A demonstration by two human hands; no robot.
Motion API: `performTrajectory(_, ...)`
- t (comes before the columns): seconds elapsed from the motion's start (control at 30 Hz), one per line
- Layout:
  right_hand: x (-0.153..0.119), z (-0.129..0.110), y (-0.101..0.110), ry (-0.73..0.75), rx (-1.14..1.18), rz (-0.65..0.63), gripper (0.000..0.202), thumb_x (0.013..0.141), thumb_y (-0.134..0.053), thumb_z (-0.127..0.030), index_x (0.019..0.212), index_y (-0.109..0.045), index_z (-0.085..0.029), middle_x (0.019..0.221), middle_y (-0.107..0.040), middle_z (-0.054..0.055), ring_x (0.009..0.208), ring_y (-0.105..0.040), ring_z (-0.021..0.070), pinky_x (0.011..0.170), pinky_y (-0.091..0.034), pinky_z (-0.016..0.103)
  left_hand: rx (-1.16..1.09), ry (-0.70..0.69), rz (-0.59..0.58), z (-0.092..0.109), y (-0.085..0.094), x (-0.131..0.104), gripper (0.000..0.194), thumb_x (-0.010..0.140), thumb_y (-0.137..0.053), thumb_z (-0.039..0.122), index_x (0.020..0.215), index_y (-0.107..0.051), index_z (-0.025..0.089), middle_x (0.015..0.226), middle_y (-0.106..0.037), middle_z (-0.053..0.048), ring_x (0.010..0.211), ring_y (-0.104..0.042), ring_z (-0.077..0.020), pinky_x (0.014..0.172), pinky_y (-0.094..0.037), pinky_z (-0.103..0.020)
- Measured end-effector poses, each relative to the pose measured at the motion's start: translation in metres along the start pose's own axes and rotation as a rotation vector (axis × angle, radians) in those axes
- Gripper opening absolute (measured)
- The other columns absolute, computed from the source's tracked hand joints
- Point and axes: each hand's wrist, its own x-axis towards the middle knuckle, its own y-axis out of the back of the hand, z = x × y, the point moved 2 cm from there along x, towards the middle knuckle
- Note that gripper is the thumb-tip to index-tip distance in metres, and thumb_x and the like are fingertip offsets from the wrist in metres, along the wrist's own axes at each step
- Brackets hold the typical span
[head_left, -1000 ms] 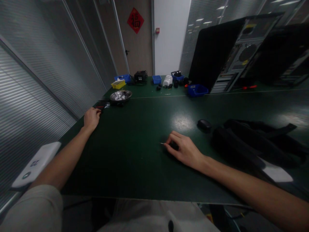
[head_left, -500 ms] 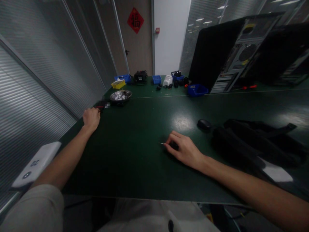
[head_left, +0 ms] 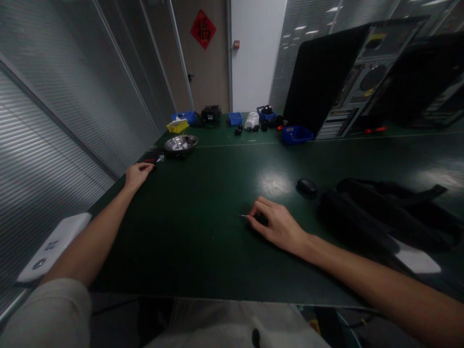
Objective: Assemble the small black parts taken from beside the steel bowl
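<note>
My left hand (head_left: 137,175) reaches to the far left edge of the green table (head_left: 188,208). Its thumb and fingers are pressed together, and whatever may be between them is too small to make out. Just beyond the fingertips lies a dark item with a red streak (head_left: 149,160), partly blurred out. A steel bowl (head_left: 181,143) with small shiny pieces in it stands to the right of it. My right hand (head_left: 277,223) rests on the table in a pinch on a thin shiny metal pin (head_left: 242,215), which points left. The rest of the pin is hidden by the fingers.
A black mouse (head_left: 306,187) and a black bag (head_left: 384,212) lie to the right. Blue bins (head_left: 297,136), a yellow tray (head_left: 177,126) and small black parts stand along the back. Behind them at right is a computer tower (head_left: 326,72). A white device (head_left: 54,247) sits at the left.
My left hand has turned slightly, and its fingers now stretch to the right with the fingertips together. My right hand and the pin have stayed in nearly the same place.
</note>
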Motion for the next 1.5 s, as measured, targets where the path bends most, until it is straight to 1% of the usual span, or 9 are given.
performTrajectory(0.23, 0.0009, -0.001, -0.0003, 0.002, -0.01, 0.007, 0.01, 0.1, -0.06, -0.027, 0.094, -0.063, -0.02, 0.094, -0.061, 0.003, 0.071, -0.058, 0.0135, 0.062, -0.044, 0.028, -0.122, 0.086, -0.037, -0.0101, -0.0039, 0.008, 0.028, 0.081, -0.073, 0.037, 0.103, -0.079, 0.021, 0.108, -0.077, -0.007, 0.103, -0.069, -0.0269, 0.098, -0.05, -0.04)
performTrajectory(0.33, 0.001, -0.0009, -0.0005, -0.007, -0.01, -0.001, 0.01, 0.1, -0.06, -0.027, 0.094, -0.063, -0.02, 0.094, -0.061, 0.003, 0.07, -0.057, 0.0132, 0.061, -0.044, 0.027, -0.155, 0.104, -0.044, -0.0116, -0.0039, 0.0088, 0.03, 0.079, -0.073, 0.04, 0.102, -0.078, 0.021, 0.107, -0.077, -0.008, 0.104, -0.069, -0.0286, 0.099, -0.051, -0.041)
performTrajectory(0.57, 0.0009, -0.0012, -0.0003, 0.002, -0.009, 0.002, 0.009, 0.1, -0.06, -0.027, 0.095, -0.063, -0.02, 0.095, -0.061, 0.003, 0.072, -0.058, 0.0136, 0.063, -0.045, 0.028, -0.218, 0.127, -0.088, -0.0074, -0.0001, 0.0057, 0.03, 0.079, -0.072, 0.036, 0.104, -0.079, 0.023, 0.11, -0.076, -0.007, 0.106, -0.068, -0.028, 0.1, -0.051, -0.041)
performTrajectory(0.7, 0.0008, -0.001, -0.0009, 0.003, -0.008, 0.005, 0.009, 0.1, -0.06, -0.027, 0.094, -0.063, -0.02, 0.094, -0.061, 0.003, 0.071, -0.058, 0.0138, 0.063, -0.045, 0.028, -0.247, 0.137, -0.107, -0.0061, 0.0006, 0.0045, 0.033, 0.079, -0.071, 0.036, 0.107, -0.079, 0.022, 0.112, -0.076, -0.008, 0.107, -0.068, -0.0286, 0.099, -0.051, -0.041)
performTrajectory(0.87, 0.0004, -0.0007, -0.0004, 0.005, -0.004, 0.002, 0.01, 0.1, -0.06, -0.028, 0.094, -0.063, -0.02, 0.095, -0.061, 0.003, 0.071, -0.058, 0.0137, 0.063, -0.046, 0.028, -0.28, 0.141, -0.126, -0.007, 0.0014, 0.0046, 0.035, 0.076, -0.074, 0.037, 0.107, -0.078, 0.022, 0.115, -0.075, -0.009, 0.11, -0.067, -0.0287, 0.1, -0.05, -0.041)
performTrajectory(0.97, 0.0004, -0.0011, 0.0004, 0.0, -0.005, -0.002, 0.009, 0.1, -0.061, -0.027, 0.094, -0.063, -0.02, 0.095, -0.061, 0.003, 0.072, -0.058, 0.0138, 0.064, -0.047, 0.028, -0.289, 0.157, -0.121, -0.0077, 0.0005, 0.0063, 0.035, 0.074, -0.075, 0.036, 0.106, -0.078, 0.022, 0.114, -0.075, -0.009, 0.109, -0.067, -0.0288, 0.1, -0.051, -0.041)
performTrajectory(1.23, 0.0012, -0.0025, 0.0008, -0.001, -0.013, -0.01, 0.01, 0.1, -0.06, -0.028, 0.095, -0.063, -0.02, 0.095, -0.061, 0.003, 0.072, -0.059, 0.0141, 0.065, -0.047, 0.029, -0.28, 0.164, -0.09, -0.0071, -0.0031, 0.0071, 0.035, 0.078, -0.073, 0.037, 0.107, -0.078, 0.02, 0.109, -0.076, -0.01, 0.105, -0.068, -0.0292, 0.097, -0.052, -0.041)
performTrajectory(1.37, 0.0015, -0.0015, -0.0004, -0.003, -0.007, -0.006, 0.011, 0.101, -0.059, -0.028, 0.094, -0.063, -0.02, 0.093, -0.061, 0.003, 0.071, -0.059, 0.0138, 0.063, -0.046, 0.028, -0.264, 0.156, -0.081, -0.0058, -0.0022, 0.0049, 0.032, 0.077, -0.075, 0.039, 0.104, -0.079, 0.021, 0.105, -0.077, -0.009, 0.101, -0.069, -0.0285, 0.096, -0.053, -0.041)
performTrajectory(1.5, 0.0014, -0.0001, -0.0011, -0.002, -0.011, 0.0, 0.012, 0.1, -0.06, -0.029, 0.093, -0.063, -0.02, 0.094, -0.062, 0.003, 0.071, -0.059, 0.0138, 0.062, -0.046, 0.028, -0.254, 0.157, -0.082, -0.0056, -0.002, 0.0046, 0.03, 0.077, -0.077, 0.039, 0.101, -0.079, 0.022, 0.106, -0.077, -0.008, 0.103, -0.069, -0.0289, 0.097, -0.053, -0.042)
